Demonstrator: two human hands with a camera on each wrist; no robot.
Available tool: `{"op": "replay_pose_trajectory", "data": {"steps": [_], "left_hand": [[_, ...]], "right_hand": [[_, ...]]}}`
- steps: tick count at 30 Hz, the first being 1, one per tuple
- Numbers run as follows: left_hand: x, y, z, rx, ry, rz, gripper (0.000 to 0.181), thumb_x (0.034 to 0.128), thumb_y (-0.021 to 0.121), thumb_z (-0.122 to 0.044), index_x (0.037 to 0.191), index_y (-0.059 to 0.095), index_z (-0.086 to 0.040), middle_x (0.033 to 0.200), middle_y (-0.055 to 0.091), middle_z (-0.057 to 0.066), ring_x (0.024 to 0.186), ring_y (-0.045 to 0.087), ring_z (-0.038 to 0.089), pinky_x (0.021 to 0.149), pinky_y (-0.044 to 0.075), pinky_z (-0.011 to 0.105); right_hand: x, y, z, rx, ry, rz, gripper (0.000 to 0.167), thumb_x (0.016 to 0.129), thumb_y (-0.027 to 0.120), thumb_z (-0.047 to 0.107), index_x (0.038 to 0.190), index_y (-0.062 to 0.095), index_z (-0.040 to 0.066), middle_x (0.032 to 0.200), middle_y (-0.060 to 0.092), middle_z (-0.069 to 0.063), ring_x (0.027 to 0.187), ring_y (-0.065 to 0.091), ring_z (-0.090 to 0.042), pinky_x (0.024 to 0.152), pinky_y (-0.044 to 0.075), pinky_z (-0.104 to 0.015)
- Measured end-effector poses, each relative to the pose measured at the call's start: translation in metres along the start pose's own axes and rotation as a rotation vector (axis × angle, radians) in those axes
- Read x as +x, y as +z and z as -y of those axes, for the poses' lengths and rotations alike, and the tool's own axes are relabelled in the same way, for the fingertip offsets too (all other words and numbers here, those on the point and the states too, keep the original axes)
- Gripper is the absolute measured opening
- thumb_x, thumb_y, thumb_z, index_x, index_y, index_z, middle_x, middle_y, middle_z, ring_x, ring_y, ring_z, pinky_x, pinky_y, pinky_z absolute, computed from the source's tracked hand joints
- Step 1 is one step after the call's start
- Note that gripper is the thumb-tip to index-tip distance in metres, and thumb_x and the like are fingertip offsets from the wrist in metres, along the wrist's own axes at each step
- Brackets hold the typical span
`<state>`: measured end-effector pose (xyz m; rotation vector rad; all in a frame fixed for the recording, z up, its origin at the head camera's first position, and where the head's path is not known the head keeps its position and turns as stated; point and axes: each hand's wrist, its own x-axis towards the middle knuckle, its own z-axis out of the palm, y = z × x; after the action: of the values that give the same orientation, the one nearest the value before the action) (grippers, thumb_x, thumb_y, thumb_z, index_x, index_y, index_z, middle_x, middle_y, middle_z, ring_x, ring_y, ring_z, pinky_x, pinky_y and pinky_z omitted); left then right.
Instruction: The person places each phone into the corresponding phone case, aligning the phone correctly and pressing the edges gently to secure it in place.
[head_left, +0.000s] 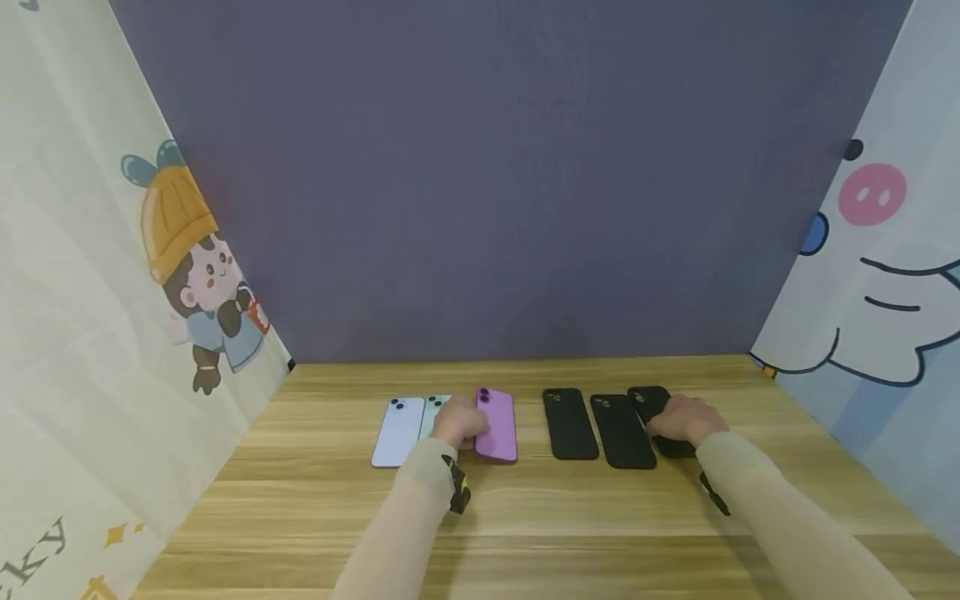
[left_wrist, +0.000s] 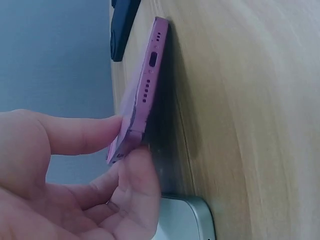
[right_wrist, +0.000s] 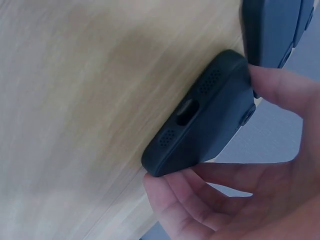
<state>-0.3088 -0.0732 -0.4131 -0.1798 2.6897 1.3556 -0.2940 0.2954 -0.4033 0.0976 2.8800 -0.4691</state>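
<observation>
A pink-purple phone (head_left: 497, 425) is pinched along its left edge by my left hand (head_left: 460, 421); in the left wrist view the thumb lies on the back of the phone (left_wrist: 145, 95), fingers beneath, that edge raised off the wood. Partly behind this hand is a pale green phone (head_left: 433, 408), with a pale lavender phone (head_left: 398, 433) to its left. My right hand (head_left: 686, 419) grips the rightmost black case (head_left: 651, 402) by its sides, thumb on one and fingers on the other, as the right wrist view shows of the case (right_wrist: 200, 120).
Two more black cases, one in the middle (head_left: 624, 433) and one at left (head_left: 570, 425), lie between the hands on the wooden table (head_left: 555, 533). A dark panel (head_left: 525, 183) stands behind the table, with printed curtains at left (head_left: 67, 250) and right (head_left: 922, 333).
</observation>
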Motion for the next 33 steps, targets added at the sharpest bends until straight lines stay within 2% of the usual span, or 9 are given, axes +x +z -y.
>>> {"op": "replay_pose_trajectory", "data": {"steps": [5, 10, 13, 15, 17, 20, 25, 30, 33], "left_hand": [[-0.001, -0.002, 0.000, -0.101, -0.032, 0.030, 0.012, 0.0756, 0.067, 0.005, 0.086, 0.064, 0.001, 0.077, 0.062, 0.011, 0.058, 0.056, 0.018, 0.055, 0.056, 0.030], [0.001, -0.004, 0.002, -0.213, -0.049, 0.094, 0.011, 0.0794, 0.066, 0.008, 0.089, 0.064, 0.003, 0.075, 0.059, 0.008, 0.060, 0.054, 0.017, 0.056, 0.055, 0.027], [0.001, -0.006, 0.004, -0.265, -0.048, 0.137, 0.022, 0.0825, 0.066, 0.008, 0.105, 0.062, 0.008, 0.077, 0.059, 0.009, 0.063, 0.055, 0.018, 0.058, 0.056, 0.028], [0.002, -0.007, 0.005, -0.301, -0.048, 0.166, 0.039, 0.0836, 0.065, 0.008, 0.121, 0.056, 0.013, 0.078, 0.060, 0.011, 0.064, 0.057, 0.019, 0.060, 0.057, 0.029], [0.002, -0.009, 0.006, -0.332, -0.051, 0.194, 0.047, 0.0849, 0.065, 0.008, 0.129, 0.050, 0.014, 0.080, 0.061, 0.013, 0.065, 0.059, 0.019, 0.062, 0.058, 0.030], [0.003, -0.010, 0.010, -0.371, -0.052, 0.225, 0.042, 0.0864, 0.066, 0.007, 0.125, 0.051, 0.015, 0.082, 0.064, 0.014, 0.067, 0.062, 0.020, 0.066, 0.059, 0.032], [0.004, -0.011, 0.015, -0.388, -0.042, 0.244, 0.017, 0.0883, 0.065, 0.006, 0.105, 0.061, 0.009, 0.084, 0.068, 0.016, 0.069, 0.065, 0.020, 0.069, 0.060, 0.034], [0.002, -0.013, 0.017, -0.394, -0.032, 0.260, 0.016, 0.0904, 0.062, 0.005, 0.106, 0.061, 0.010, 0.084, 0.068, 0.015, 0.070, 0.064, 0.020, 0.069, 0.059, 0.033], [0.001, -0.014, 0.017, -0.401, -0.026, 0.259, 0.017, 0.0918, 0.062, 0.004, 0.108, 0.061, 0.011, 0.084, 0.067, 0.013, 0.070, 0.064, 0.019, 0.070, 0.059, 0.032]], "right_hand": [[-0.002, -0.001, 0.001, 0.008, 0.009, -0.009, 0.068, 0.088, 0.070, 0.043, 0.122, 0.061, -0.014, 0.120, 0.058, -0.041, 0.100, 0.060, -0.056, 0.080, 0.053, -0.059], [-0.006, -0.003, 0.003, 0.003, 0.007, -0.029, 0.058, 0.089, 0.069, 0.042, 0.115, 0.066, -0.010, 0.118, 0.060, -0.038, 0.094, 0.062, -0.050, 0.075, 0.054, -0.056], [-0.007, -0.004, 0.005, -0.010, -0.002, -0.053, 0.045, 0.089, 0.068, 0.040, 0.100, 0.070, -0.003, 0.112, 0.063, -0.035, 0.091, 0.061, -0.047, 0.073, 0.052, -0.055], [-0.008, -0.004, 0.005, -0.016, -0.005, -0.066, 0.038, 0.090, 0.067, 0.040, 0.090, 0.070, 0.002, 0.108, 0.064, -0.032, 0.088, 0.061, -0.045, 0.070, 0.052, -0.054], [-0.008, -0.004, 0.006, -0.023, -0.001, -0.077, 0.035, 0.091, 0.066, 0.040, 0.080, 0.067, 0.007, 0.101, 0.066, -0.026, 0.083, 0.061, -0.041, 0.068, 0.051, -0.051], [-0.008, -0.004, 0.007, -0.031, -0.002, -0.081, 0.035, 0.092, 0.064, 0.040, 0.075, 0.066, 0.010, 0.092, 0.067, -0.019, 0.075, 0.060, -0.033, 0.063, 0.050, -0.046], [-0.010, -0.006, 0.014, -0.061, -0.026, -0.089, 0.038, 0.092, 0.064, 0.042, 0.072, 0.066, 0.010, 0.083, 0.065, -0.012, 0.070, 0.056, -0.027, 0.060, 0.048, -0.042], [-0.011, -0.007, 0.023, -0.042, -0.045, -0.095, 0.040, 0.091, 0.065, 0.045, 0.076, 0.068, 0.008, 0.080, 0.063, -0.009, 0.070, 0.056, -0.026, 0.059, 0.048, -0.040], [-0.013, -0.009, 0.028, -0.018, -0.050, -0.105, 0.044, 0.091, 0.066, 0.048, 0.088, 0.070, 0.004, 0.090, 0.065, -0.013, 0.074, 0.058, -0.027, 0.060, 0.049, -0.042]]}}
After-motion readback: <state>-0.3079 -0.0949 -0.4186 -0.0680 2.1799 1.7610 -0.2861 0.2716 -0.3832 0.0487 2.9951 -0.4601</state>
